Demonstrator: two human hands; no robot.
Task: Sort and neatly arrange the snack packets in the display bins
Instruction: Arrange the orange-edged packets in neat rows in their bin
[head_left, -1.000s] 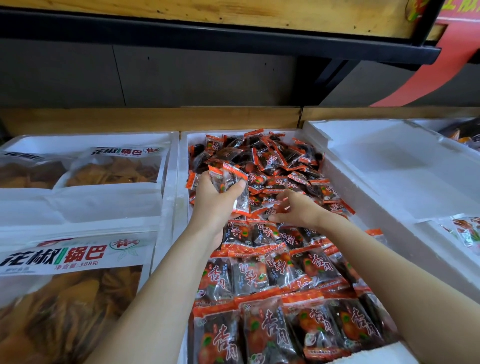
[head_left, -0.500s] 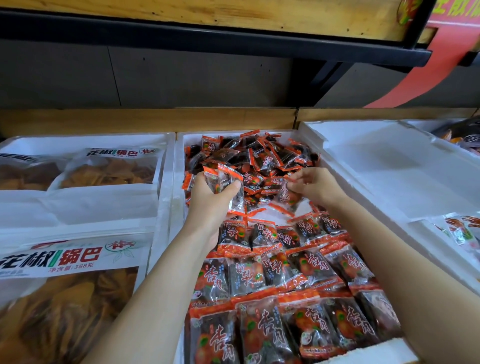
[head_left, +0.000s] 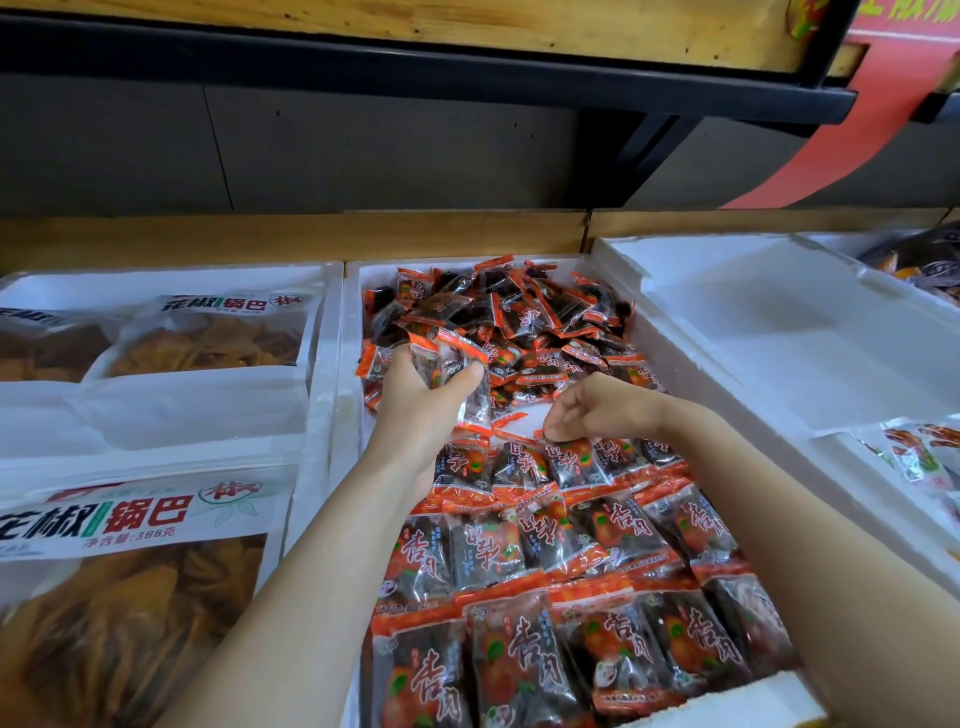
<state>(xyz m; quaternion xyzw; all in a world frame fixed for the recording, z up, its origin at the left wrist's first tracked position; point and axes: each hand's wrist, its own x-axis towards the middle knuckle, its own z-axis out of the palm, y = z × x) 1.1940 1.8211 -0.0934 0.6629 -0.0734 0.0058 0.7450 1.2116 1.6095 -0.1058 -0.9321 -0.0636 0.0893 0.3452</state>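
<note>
Left hand (head_left: 421, 402) is holding a stack of packets (head_left: 451, 364), grip closed around it, over the middle bin (head_left: 340, 364), at the near edge of the loose pile (head_left: 519, 312) filling the far end. Right hand (head_left: 597, 408) grip is pinching the top edge of one packet (head_left: 571, 462) in the farthest of the neat rows (head_left: 545, 571) lying in the near half.

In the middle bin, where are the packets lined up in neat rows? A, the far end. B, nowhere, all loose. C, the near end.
C: the neat rows fill the near end of the middle bin, while the loose heap lies at its far end.
</note>
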